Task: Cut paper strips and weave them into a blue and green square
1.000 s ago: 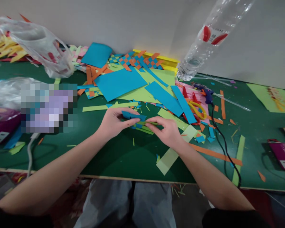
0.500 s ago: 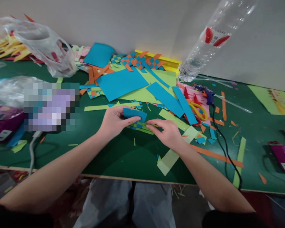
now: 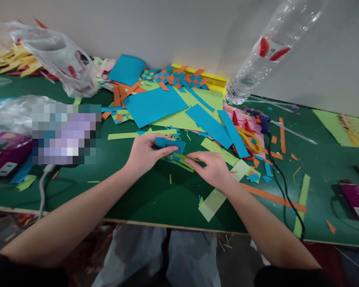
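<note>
Between my hands is a small woven piece of blue and green paper strips point(image 3: 176, 158), held above the green table. My left hand point(image 3: 145, 154) grips its left side, thumb on top and fingers behind. A blue paper flap point(image 3: 178, 146) stands up beyond that thumb, its left part curled. My right hand point(image 3: 210, 166) pinches a green strip at the right end between thumb and fingertips. Another green strip hangs loose just below the pinch. The fingers of my left hand behind the paper are hidden.
Blue sheets point(image 3: 155, 104) and woven blue-orange pieces point(image 3: 179, 77) lie behind. To the right are yellow-handled scissors point(image 3: 251, 139), a blue glue gun point(image 3: 263, 122) with a black cord, and a tilted water bottle point(image 3: 257, 63). Left, a white cable point(image 3: 42, 191) runs from a blurred device. Paper scraps are scattered around.
The blue flap now curls more at its left, and more of the blue-green weave shows below my left thumb. A green strip has separated downward at the right end. Both hands stay nearly in place.
</note>
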### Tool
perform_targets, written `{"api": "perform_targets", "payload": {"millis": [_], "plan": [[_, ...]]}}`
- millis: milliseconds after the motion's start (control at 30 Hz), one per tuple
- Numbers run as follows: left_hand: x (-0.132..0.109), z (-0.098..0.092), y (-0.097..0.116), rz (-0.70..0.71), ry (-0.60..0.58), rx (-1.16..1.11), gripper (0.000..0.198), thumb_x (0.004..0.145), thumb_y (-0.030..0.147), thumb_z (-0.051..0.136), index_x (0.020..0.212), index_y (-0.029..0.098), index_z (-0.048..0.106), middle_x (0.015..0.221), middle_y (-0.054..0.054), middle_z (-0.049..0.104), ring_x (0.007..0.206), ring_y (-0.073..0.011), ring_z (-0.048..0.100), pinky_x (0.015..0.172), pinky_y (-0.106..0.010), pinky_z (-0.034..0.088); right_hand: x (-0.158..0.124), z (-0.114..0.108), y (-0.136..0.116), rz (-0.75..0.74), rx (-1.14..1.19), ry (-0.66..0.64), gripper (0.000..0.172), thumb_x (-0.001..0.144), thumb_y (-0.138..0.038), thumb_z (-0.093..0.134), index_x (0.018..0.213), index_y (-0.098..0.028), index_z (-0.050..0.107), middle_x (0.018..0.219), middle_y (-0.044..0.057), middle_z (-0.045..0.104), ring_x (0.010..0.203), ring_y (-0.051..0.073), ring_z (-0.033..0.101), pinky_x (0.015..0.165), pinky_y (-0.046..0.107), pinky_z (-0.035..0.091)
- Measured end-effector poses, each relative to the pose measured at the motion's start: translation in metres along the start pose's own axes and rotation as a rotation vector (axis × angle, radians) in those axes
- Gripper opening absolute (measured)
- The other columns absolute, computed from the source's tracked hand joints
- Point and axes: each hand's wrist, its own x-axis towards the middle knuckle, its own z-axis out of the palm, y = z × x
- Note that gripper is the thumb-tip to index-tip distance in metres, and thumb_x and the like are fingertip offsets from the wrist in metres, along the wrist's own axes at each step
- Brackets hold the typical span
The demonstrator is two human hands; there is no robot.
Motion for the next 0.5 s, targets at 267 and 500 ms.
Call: {"api": "perform_targets", "payload": {"millis": [267,500], "plan": [[0.0003,-0.0019,-0.0001,0.051,-0.007,0.049,0.027,0.065,0.043,0.079,0.072,0.018,0.072,0.076,-0.003,0.072,0.068,-0.0167,0.065,0.062,-0.026,0.055,0.0008,-0.0045,-0.0047,0.101,0.141,-0.034,0.039,0.079,-0.046,0.07,0.108,-0.021,0.066,0.104,0.005,0.074,0.09,0.02,0.07,0.077,0.029,0.054],[0.0026,-0.0026,-0.0031,0.001,0.014,-0.021,0.03,0.067,0.043,0.078,0.08,0.016,0.073,0.077,-0.004,0.073,0.068,-0.0181,0.067,0.062,-0.028,0.056,0.004,-0.0028,0.0009,0.179,0.069,-0.154,0.021,0.084,-0.037,0.065,0.097,-0.021,0.068,0.093,0.005,0.074,0.075,0.02,0.069,0.063,0.029,0.05]]}}
